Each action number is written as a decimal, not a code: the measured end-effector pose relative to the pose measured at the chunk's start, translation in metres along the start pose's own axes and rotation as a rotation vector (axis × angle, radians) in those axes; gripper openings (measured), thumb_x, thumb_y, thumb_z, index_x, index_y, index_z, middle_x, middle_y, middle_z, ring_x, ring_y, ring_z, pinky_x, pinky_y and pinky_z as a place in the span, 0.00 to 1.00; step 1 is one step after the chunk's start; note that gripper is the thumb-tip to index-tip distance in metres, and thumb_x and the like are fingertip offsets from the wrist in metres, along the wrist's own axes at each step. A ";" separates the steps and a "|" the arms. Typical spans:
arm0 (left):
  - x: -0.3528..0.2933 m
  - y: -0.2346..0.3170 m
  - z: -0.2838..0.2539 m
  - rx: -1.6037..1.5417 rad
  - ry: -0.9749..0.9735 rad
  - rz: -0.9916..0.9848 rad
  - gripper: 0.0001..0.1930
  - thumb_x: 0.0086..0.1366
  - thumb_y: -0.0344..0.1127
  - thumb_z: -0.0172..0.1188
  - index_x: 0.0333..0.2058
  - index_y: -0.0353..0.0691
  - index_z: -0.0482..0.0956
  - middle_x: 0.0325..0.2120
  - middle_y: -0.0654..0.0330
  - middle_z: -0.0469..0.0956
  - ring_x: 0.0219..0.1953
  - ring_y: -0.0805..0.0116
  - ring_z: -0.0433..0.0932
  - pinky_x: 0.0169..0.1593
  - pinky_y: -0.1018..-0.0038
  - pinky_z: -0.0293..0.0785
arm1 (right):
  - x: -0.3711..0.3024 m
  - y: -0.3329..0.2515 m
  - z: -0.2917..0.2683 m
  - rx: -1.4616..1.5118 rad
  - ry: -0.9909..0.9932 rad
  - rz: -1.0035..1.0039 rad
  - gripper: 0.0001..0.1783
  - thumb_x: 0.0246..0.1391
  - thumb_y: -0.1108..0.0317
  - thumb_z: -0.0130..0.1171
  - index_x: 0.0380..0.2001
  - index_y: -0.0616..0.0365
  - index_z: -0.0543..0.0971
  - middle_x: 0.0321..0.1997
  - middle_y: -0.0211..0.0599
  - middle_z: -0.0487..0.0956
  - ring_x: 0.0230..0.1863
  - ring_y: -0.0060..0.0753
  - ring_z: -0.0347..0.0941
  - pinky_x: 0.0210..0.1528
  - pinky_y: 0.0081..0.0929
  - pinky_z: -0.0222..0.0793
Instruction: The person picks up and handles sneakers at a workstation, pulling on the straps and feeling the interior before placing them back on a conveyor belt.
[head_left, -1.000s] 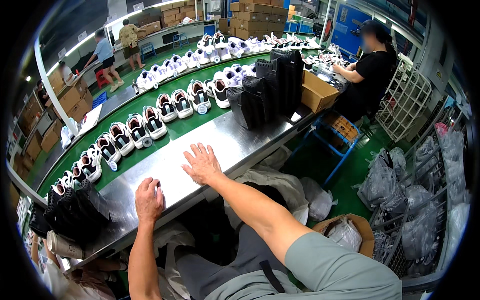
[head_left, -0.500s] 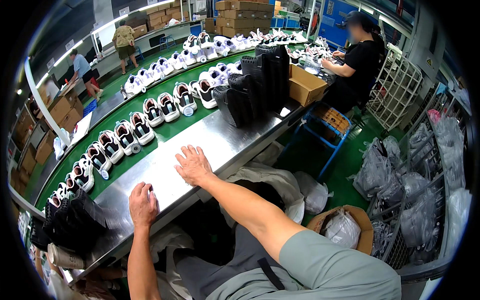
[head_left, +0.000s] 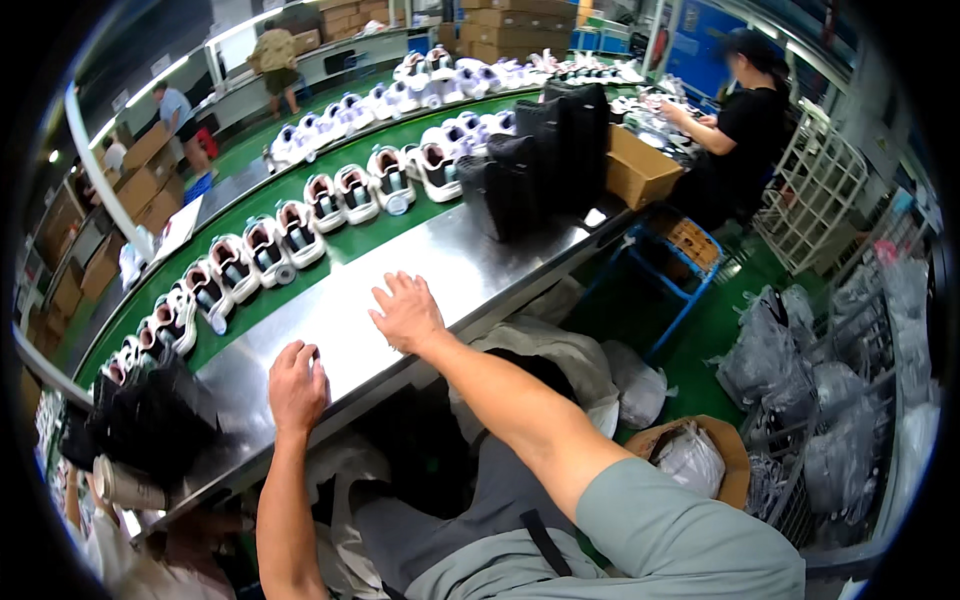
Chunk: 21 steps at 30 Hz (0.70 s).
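My left hand [head_left: 297, 390] rests by the near edge of a shiny metal bench [head_left: 345, 285], its fingers loosely bent and the thumb a little apart. Nothing shows in it. Farther right, my right hand [head_left: 408, 315] lies palm down on the same bench with spread fingers, and it too is empty. Just beyond both hands runs a green conveyor belt [head_left: 335, 240] bearing a row of black and white sneakers [head_left: 265, 248] with pink linings. Neither hand touches a shoe.
Black upright stacks stand on the bench at right [head_left: 500, 185] and left [head_left: 150, 410]. A paper cup [head_left: 128, 485] is near the left stack. Beyond the right stack are a cardboard box [head_left: 640, 165], a blue-framed stool [head_left: 690, 245] and a seated co-worker [head_left: 750, 120]. Bagged items [head_left: 770, 340] hang at right.
The whole view has shifted slightly, so bench, shoes and hands sit higher and more to the right. Both hands keep about the same places on the bench.
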<state>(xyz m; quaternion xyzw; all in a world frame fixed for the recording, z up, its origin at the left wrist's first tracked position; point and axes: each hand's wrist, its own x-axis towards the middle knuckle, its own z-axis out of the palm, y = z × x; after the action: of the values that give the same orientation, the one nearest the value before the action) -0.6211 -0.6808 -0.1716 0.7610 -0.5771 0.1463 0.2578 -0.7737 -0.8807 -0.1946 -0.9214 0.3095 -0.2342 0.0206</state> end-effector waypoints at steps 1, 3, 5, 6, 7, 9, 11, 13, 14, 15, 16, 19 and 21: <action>0.001 -0.001 0.005 -0.019 -0.004 0.005 0.12 0.60 0.30 0.60 0.43 0.37 0.80 0.49 0.49 0.78 0.55 0.49 0.75 0.59 0.59 0.69 | -0.003 0.005 0.018 -0.036 0.135 -0.038 0.20 0.63 0.55 0.52 0.51 0.53 0.80 0.61 0.44 0.74 0.68 0.49 0.63 0.68 0.51 0.58; -0.015 -0.024 -0.007 -0.081 0.029 -0.024 0.14 0.53 0.26 0.58 0.40 0.36 0.80 0.46 0.50 0.78 0.53 0.49 0.76 0.57 0.60 0.70 | 0.003 -0.013 0.008 -0.125 -0.036 -0.303 0.11 0.54 0.62 0.57 0.34 0.55 0.84 0.51 0.43 0.79 0.61 0.50 0.70 0.59 0.50 0.67; -0.005 -0.017 -0.004 -0.118 0.131 0.058 0.08 0.51 0.24 0.57 0.32 0.36 0.77 0.36 0.51 0.76 0.43 0.46 0.76 0.50 0.58 0.73 | -0.001 0.000 0.018 -0.102 0.171 -0.335 0.08 0.52 0.65 0.57 0.29 0.55 0.83 0.46 0.43 0.80 0.58 0.50 0.72 0.56 0.50 0.69; -0.004 -0.012 -0.009 -0.131 0.137 0.048 0.05 0.52 0.24 0.58 0.30 0.36 0.76 0.32 0.51 0.74 0.39 0.47 0.75 0.47 0.57 0.73 | -0.002 -0.004 0.012 -0.082 0.157 -0.262 0.11 0.57 0.64 0.55 0.37 0.56 0.82 0.50 0.44 0.79 0.59 0.50 0.71 0.59 0.50 0.66; -0.005 -0.020 -0.011 -0.066 -0.023 -0.035 0.12 0.57 0.29 0.61 0.41 0.39 0.82 0.46 0.51 0.79 0.51 0.48 0.77 0.57 0.59 0.73 | -0.003 -0.013 0.005 -0.030 0.129 -0.189 0.14 0.61 0.61 0.53 0.44 0.57 0.78 0.54 0.46 0.77 0.59 0.49 0.70 0.62 0.49 0.64; -0.007 -0.027 -0.019 -0.030 -0.002 0.010 0.09 0.59 0.31 0.62 0.39 0.39 0.81 0.42 0.54 0.79 0.49 0.53 0.78 0.55 0.60 0.73 | -0.002 -0.029 -0.001 0.032 0.103 -0.054 0.18 0.61 0.55 0.55 0.47 0.56 0.79 0.58 0.46 0.75 0.62 0.47 0.69 0.63 0.47 0.63; -0.016 -0.032 -0.020 0.000 0.029 0.005 0.08 0.60 0.32 0.61 0.39 0.39 0.81 0.42 0.54 0.79 0.48 0.54 0.78 0.54 0.61 0.73 | -0.002 -0.040 -0.006 0.060 0.046 -0.041 0.21 0.61 0.53 0.56 0.50 0.55 0.79 0.60 0.45 0.75 0.64 0.47 0.68 0.66 0.45 0.61; -0.020 -0.033 -0.021 -0.014 0.020 -0.013 0.09 0.61 0.33 0.61 0.40 0.39 0.81 0.42 0.54 0.79 0.48 0.54 0.78 0.54 0.62 0.73 | -0.002 -0.043 -0.006 0.090 -0.014 -0.018 0.22 0.62 0.52 0.53 0.52 0.53 0.79 0.62 0.46 0.73 0.66 0.47 0.66 0.69 0.48 0.57; -0.022 -0.033 -0.021 -0.004 0.035 -0.007 0.09 0.61 0.33 0.61 0.40 0.39 0.81 0.42 0.54 0.79 0.48 0.54 0.78 0.55 0.62 0.73 | -0.003 -0.043 -0.006 0.095 -0.024 -0.014 0.23 0.62 0.52 0.54 0.53 0.53 0.78 0.63 0.46 0.73 0.67 0.47 0.65 0.69 0.48 0.56; -0.020 -0.032 -0.019 0.003 0.051 0.008 0.10 0.61 0.33 0.61 0.40 0.39 0.81 0.42 0.53 0.79 0.48 0.54 0.78 0.55 0.62 0.73 | -0.002 -0.040 -0.008 0.097 -0.028 -0.005 0.24 0.62 0.51 0.54 0.54 0.53 0.78 0.64 0.46 0.72 0.68 0.48 0.64 0.70 0.48 0.55; -0.020 -0.030 -0.018 -0.002 0.075 0.022 0.10 0.61 0.34 0.61 0.40 0.39 0.81 0.43 0.53 0.79 0.49 0.53 0.78 0.56 0.61 0.72 | -0.001 -0.038 -0.008 0.092 -0.049 0.000 0.24 0.62 0.51 0.54 0.55 0.53 0.78 0.65 0.46 0.72 0.68 0.48 0.64 0.70 0.46 0.55; -0.019 -0.029 -0.017 0.015 0.080 0.018 0.10 0.62 0.34 0.61 0.41 0.39 0.81 0.43 0.53 0.79 0.50 0.52 0.78 0.57 0.60 0.72 | -0.001 -0.034 -0.005 0.101 -0.042 -0.004 0.24 0.62 0.51 0.54 0.55 0.53 0.78 0.65 0.45 0.72 0.69 0.48 0.64 0.71 0.46 0.55; -0.017 -0.027 -0.015 0.020 0.062 -0.003 0.10 0.62 0.34 0.61 0.41 0.39 0.81 0.44 0.53 0.79 0.51 0.52 0.78 0.57 0.60 0.72 | -0.003 -0.032 -0.004 0.100 -0.032 -0.002 0.24 0.62 0.52 0.55 0.55 0.53 0.79 0.64 0.44 0.72 0.68 0.47 0.64 0.71 0.45 0.55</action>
<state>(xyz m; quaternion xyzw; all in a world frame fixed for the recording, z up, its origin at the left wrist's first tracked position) -0.5992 -0.6530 -0.1746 0.7594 -0.5662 0.1754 0.2682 -0.7597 -0.8533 -0.1860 -0.9232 0.2960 -0.2346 0.0714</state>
